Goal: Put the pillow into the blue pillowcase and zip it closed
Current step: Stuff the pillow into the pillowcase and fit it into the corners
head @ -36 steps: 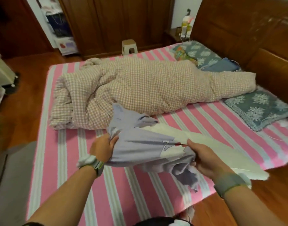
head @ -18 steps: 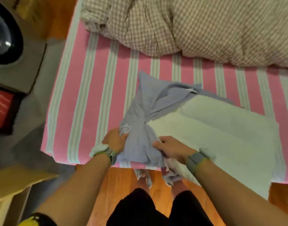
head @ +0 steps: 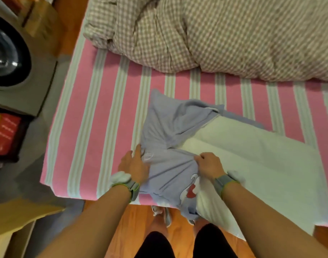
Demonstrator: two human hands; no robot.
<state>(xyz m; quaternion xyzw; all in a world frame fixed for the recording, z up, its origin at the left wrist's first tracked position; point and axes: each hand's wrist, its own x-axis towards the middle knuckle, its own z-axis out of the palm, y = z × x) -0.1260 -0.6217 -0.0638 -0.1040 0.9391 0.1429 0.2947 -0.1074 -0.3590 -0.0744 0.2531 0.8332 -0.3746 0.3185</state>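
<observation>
Pink-striped bed (head: 107, 138) — checked quilt (head: 224, 38), washing machine (head: 12, 53) alongside

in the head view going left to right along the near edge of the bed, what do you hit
washing machine → left hand → blue pillowcase → right hand → white pillow

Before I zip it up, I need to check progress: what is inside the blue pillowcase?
One end of the white pillow goes in under the blue pillowcase; most of it lies outside, bare. How far in it reaches is hidden by the bunched cloth. Both hands rest on the case.
</observation>
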